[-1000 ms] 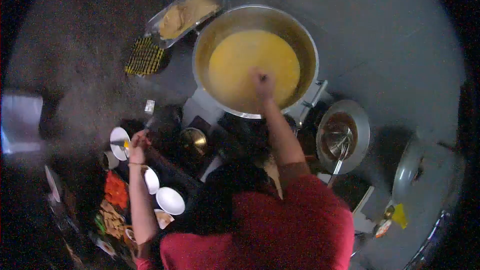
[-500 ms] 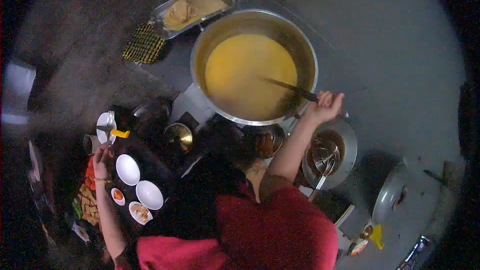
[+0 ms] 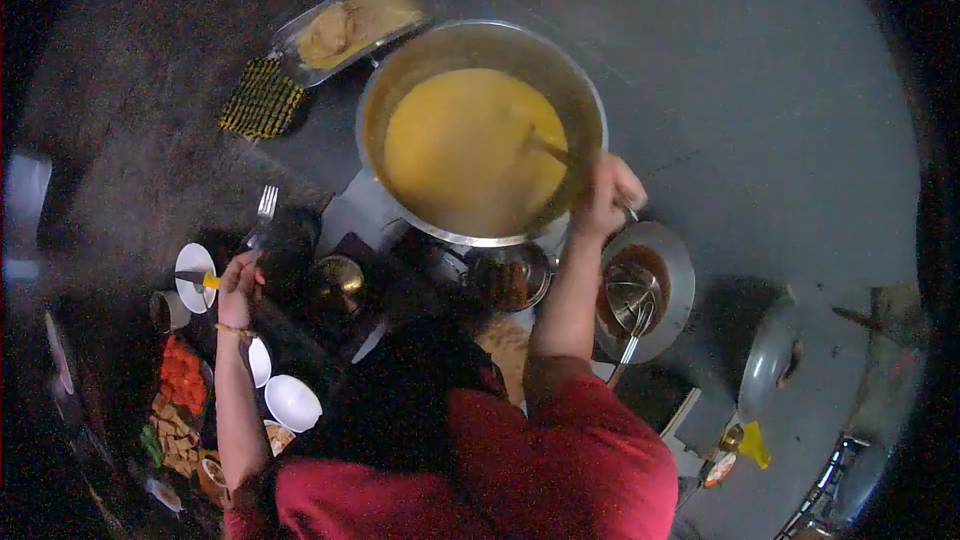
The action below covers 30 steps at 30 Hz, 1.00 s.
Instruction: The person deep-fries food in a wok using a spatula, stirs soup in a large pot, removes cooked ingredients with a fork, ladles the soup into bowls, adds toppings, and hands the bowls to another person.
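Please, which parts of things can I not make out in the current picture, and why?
In the head view:
- Dark tool: its far end, blurred at the yellow liquid.
- Fork: its lower end, covered by the left hand.
- White bowl: its left side, hidden behind the left forearm.
- Tray: its upper end, lost under a blurred patch.

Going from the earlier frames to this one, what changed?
The right hand went from over the middle of the pot to its right rim, gripping a long utensil. The left hand swung its fork over the white plate, then back clear of it. Nothing was visibly let go. The whisk stayed in the wide bowl.
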Each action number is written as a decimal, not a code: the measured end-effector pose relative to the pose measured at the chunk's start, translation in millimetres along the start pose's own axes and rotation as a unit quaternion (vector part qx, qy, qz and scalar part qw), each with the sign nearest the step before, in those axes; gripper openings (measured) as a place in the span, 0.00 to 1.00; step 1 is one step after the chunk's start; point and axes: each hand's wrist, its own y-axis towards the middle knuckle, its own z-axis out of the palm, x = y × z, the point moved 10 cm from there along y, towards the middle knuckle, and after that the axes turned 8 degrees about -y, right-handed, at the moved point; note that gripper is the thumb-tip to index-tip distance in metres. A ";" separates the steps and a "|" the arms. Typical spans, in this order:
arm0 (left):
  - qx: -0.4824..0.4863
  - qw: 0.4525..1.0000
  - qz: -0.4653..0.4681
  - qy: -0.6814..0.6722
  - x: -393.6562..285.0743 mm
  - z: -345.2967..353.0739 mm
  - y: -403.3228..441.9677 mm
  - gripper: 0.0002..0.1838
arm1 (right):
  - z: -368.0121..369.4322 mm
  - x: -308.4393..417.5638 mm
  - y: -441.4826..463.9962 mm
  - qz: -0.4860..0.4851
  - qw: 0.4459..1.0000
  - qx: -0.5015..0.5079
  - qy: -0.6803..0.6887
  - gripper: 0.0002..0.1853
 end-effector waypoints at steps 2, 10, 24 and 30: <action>0.007 1.000 -0.001 -0.002 -4.7 5.3 -1.8 0.11 | 15.6 7.5 9.5 -0.101 0.993 -0.045 -0.040 0.09; 0.015 1.000 0.014 0.010 4.1 -4.4 8.4 0.11 | -49.7 -76.5 48.7 0.148 0.945 -0.157 0.244 0.19; 0.034 0.997 0.007 -0.072 -39.7 51.8 33.7 0.13 | -37.1 32.4 60.1 0.072 0.948 -0.031 0.307 0.20; 0.032 0.998 0.034 -0.047 -24.8 39.0 19.3 0.13 | 60.8 83.9 23.5 -0.144 0.952 0.268 -0.044 0.17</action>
